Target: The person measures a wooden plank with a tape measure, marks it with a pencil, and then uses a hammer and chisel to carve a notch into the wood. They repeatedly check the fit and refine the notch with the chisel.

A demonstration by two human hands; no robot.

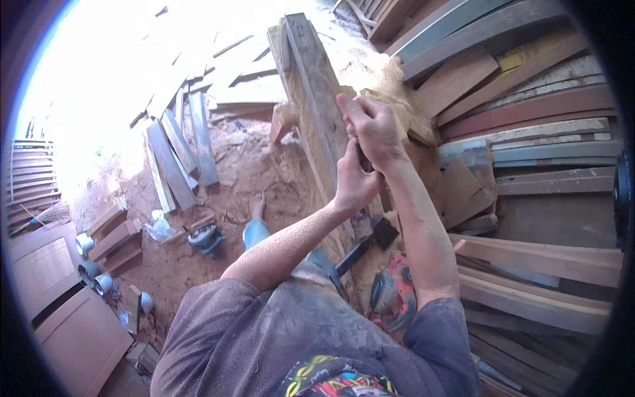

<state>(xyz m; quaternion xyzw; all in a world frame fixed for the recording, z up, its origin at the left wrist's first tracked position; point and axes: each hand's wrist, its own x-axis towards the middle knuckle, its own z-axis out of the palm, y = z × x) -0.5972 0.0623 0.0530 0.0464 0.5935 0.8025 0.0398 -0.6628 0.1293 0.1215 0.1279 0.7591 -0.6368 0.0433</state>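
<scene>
Grip: left hand (357, 180) and right hand (378, 129) enclose a mostly hidden dark-brown object (363, 161) by the long grey-brown wooden counter's (316, 79) right edge; even pressure should help.

The camera sits on the person's head, looking down over the dusty grey cloth shirt (264, 337). It is near the bare left hand (357, 182) and bare right hand (380, 132). Its round view bends long brown wooden boards (542, 257).
</scene>
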